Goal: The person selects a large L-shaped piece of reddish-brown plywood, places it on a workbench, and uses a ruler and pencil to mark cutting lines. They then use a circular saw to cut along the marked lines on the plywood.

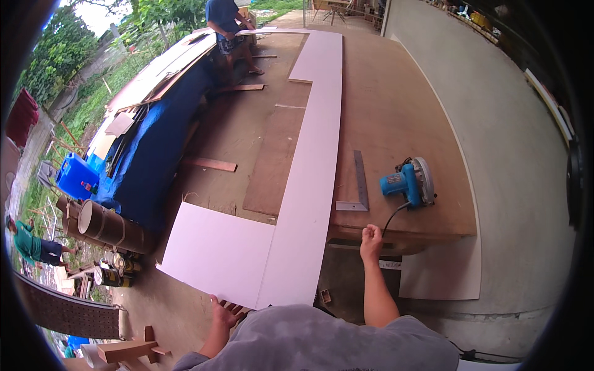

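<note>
A long white panel point(309, 167) runs away from me, with a wide section point(216, 247) at its near left end. At that section's near edge is my left hand point(226, 313), its fingers spread; whether they touch the panel I cannot tell. My right hand point(371, 244) is raised with curled fingers by the near edge of the brown worktable point(402, 117). Close beside it hangs the black cord point(395, 213) of a blue circular saw point(407, 182). What the right fingers hold, if anything, is hidden. A metal square point(360, 185) lies between panel and saw.
Another person point(224, 25) stands at the panel's far end. Stacked boards point(161, 68) over a blue tarp point(164, 142) line the left, near a blue jug point(77, 176), brown drums point(105, 226) and cans. A grey wall point(482, 93) bounds the right.
</note>
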Motion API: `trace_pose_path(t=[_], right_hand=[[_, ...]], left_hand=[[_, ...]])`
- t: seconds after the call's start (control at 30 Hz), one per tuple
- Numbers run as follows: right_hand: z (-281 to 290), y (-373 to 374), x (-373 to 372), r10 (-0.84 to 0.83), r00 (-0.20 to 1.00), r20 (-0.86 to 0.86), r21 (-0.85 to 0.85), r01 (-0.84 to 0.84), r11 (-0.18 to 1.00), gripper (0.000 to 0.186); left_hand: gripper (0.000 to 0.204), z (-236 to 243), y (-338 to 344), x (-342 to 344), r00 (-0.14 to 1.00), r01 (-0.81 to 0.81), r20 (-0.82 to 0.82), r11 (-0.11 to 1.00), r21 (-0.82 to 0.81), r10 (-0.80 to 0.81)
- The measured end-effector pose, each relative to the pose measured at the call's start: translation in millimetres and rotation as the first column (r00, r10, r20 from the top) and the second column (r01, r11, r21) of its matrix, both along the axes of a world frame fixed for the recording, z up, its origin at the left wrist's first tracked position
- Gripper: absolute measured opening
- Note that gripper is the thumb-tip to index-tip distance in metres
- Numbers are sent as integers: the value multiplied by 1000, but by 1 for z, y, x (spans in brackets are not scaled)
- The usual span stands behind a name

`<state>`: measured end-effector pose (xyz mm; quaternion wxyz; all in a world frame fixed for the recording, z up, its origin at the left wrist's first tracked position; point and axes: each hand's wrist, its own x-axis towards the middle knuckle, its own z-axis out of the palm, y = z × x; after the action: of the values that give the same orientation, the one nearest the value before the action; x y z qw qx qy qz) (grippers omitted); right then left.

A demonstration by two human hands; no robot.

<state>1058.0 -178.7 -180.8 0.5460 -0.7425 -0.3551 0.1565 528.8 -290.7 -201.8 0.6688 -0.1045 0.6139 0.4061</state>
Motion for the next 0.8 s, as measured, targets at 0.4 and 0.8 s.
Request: trace_pose_path(t=[0.4, 0.8], right_hand=[[-19, -86, -126, 402, 904, 147, -321, -341, 883, 50], [57, -30, 40, -211, 930, 300, -41, 234, 971, 28]], left_hand=[[95, -15, 28, 7, 964, 144, 206, 982, 124, -168], [91, -16, 35, -30, 973, 170, 137, 977, 125, -187]])
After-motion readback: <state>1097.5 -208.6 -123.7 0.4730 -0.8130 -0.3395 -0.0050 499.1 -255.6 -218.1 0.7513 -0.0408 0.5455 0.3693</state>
